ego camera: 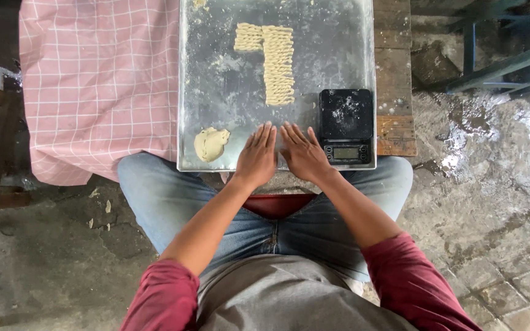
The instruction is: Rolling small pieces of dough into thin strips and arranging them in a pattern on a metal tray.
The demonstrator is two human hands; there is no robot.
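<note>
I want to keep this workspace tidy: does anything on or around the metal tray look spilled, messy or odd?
Flour is smeared over the metal tray and dusts the black scale. Crumbs lie on the wet, cracked floor. The dough lump and twisted strips look orderly.

A pink checked cloth (96, 79) lies left of the tray; blue metal chair legs (504, 61) stand on the wet stone floor (492, 184).

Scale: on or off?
Probably on, not certain. The scale sits on the tray by the right hand; its display looks pale and lit, but any digits are too small to tell.
</note>
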